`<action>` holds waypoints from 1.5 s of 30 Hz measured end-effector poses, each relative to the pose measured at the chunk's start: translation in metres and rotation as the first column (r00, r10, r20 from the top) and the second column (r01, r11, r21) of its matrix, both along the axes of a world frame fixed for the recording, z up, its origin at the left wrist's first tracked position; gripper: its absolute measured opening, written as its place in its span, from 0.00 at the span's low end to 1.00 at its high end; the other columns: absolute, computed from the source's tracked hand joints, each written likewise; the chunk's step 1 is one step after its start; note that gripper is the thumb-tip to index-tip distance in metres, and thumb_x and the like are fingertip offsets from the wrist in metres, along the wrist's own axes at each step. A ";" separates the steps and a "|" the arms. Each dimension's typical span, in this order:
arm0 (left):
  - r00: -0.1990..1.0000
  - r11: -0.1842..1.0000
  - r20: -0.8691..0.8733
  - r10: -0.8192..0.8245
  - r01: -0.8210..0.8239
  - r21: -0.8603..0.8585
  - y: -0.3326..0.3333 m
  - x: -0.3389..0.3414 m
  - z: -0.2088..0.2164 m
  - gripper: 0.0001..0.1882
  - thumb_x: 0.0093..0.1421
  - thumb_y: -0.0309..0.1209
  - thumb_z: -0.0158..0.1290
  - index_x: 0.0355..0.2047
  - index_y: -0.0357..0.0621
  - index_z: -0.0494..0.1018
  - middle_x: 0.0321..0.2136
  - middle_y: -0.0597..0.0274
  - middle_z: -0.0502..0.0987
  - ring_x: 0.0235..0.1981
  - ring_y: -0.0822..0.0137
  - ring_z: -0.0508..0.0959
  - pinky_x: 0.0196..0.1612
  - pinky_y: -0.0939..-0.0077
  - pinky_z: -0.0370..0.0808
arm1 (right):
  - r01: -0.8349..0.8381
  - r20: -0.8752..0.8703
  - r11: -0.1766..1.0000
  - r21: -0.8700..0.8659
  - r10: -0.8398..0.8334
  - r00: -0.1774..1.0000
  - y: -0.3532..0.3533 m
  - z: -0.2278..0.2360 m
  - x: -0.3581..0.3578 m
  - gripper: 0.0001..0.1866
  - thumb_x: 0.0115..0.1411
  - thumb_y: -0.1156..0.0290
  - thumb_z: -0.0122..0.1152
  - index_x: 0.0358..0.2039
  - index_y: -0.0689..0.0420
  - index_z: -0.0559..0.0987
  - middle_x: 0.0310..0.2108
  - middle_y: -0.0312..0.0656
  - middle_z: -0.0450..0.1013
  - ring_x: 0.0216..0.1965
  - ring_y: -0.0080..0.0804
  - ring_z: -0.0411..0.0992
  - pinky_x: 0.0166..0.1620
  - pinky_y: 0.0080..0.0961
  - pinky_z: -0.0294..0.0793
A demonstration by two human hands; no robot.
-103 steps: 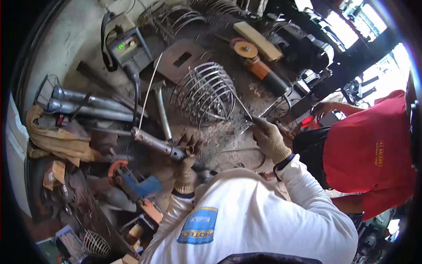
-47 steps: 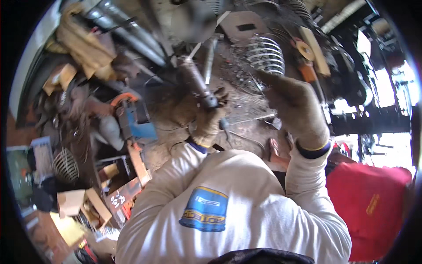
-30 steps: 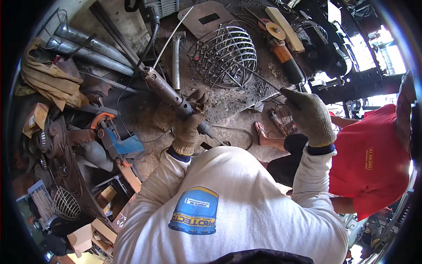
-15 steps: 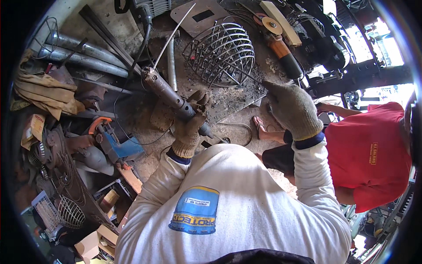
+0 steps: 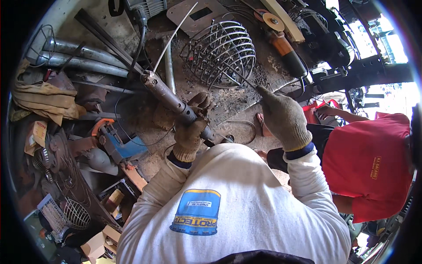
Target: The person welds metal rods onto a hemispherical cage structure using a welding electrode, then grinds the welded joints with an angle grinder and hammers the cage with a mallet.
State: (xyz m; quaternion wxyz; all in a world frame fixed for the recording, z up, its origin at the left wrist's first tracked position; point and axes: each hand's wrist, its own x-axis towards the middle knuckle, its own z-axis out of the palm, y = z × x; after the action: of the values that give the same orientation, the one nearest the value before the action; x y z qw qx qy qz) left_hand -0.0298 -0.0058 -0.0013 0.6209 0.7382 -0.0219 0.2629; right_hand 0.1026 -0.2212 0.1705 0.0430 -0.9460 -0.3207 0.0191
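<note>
My gloved left hand [image 5: 190, 137] is wrapped round a brown metal tube [image 5: 166, 94] with round holes in its side. A thin pale rod [image 5: 175, 38] slants up from the tube's far end. My gloved right hand [image 5: 285, 118] is closed on the near end of a slender metal rod [image 5: 245, 81]. This rod runs up and left over a domed cage of curved metal bars [image 5: 237, 36] on the worktop; whether its tip touches the bars, I cannot tell.
An orange and black angle grinder [image 5: 288, 55] lies right of the cage, by a wooden bar [image 5: 285, 20]. Metal pipes [image 5: 88, 64], cloth [image 5: 41, 94] and a blue tool [image 5: 121, 143] crowd the left. A person in a red shirt [image 5: 369, 167] is close on my right.
My right hand has shifted slightly left with the rod. The cage and tube look much the same. The person in red has moved a little, and a red object now shows by their hand.
</note>
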 end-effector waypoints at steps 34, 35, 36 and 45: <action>0.949 0.953 -0.299 -0.098 0.004 -0.302 -0.012 0.039 0.020 0.21 0.51 0.38 0.63 0.41 0.36 0.77 0.32 0.62 0.79 0.33 0.70 0.78 0.38 0.72 0.77 | 0.071 -0.121 0.997 -0.021 -0.073 0.990 0.004 0.014 -0.002 0.20 0.65 0.67 0.55 0.58 0.45 0.78 0.27 0.50 0.78 0.31 0.52 0.80 0.32 0.49 0.76; 0.965 0.958 -0.243 -0.097 0.025 -0.284 -0.010 0.035 0.000 0.13 0.54 0.29 0.62 0.41 0.44 0.79 0.40 0.58 0.77 0.40 0.63 0.78 0.44 0.66 0.77 | 0.035 -0.101 0.997 0.065 -0.029 0.994 0.001 0.007 -0.003 0.20 0.66 0.67 0.54 0.58 0.45 0.78 0.28 0.49 0.78 0.31 0.52 0.80 0.32 0.48 0.77; 0.970 0.961 -0.222 -0.102 0.038 -0.276 -0.010 0.033 -0.003 0.11 0.56 0.25 0.61 0.40 0.48 0.80 0.43 0.56 0.77 0.44 0.60 0.78 0.47 0.63 0.78 | 0.040 -0.103 0.997 0.067 -0.033 0.994 0.001 0.005 -0.003 0.20 0.66 0.67 0.54 0.58 0.45 0.78 0.28 0.49 0.78 0.31 0.52 0.80 0.32 0.48 0.77; 0.989 0.977 -0.138 -0.062 0.032 -0.210 -0.010 0.037 0.000 0.20 0.53 0.33 0.61 0.44 0.35 0.75 0.33 0.62 0.78 0.34 0.70 0.78 0.35 0.74 0.78 | -0.007 -0.074 0.988 0.153 0.018 0.997 -0.013 -0.018 0.003 0.22 0.66 0.68 0.53 0.60 0.47 0.76 0.29 0.47 0.78 0.32 0.49 0.79 0.33 0.46 0.77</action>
State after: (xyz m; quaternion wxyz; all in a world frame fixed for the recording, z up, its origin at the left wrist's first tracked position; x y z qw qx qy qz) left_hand 0.0072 -0.0159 -0.0011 0.7003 0.6858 0.0327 0.1952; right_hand 0.1055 -0.2338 0.1529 0.1271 -0.9365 -0.3253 0.0304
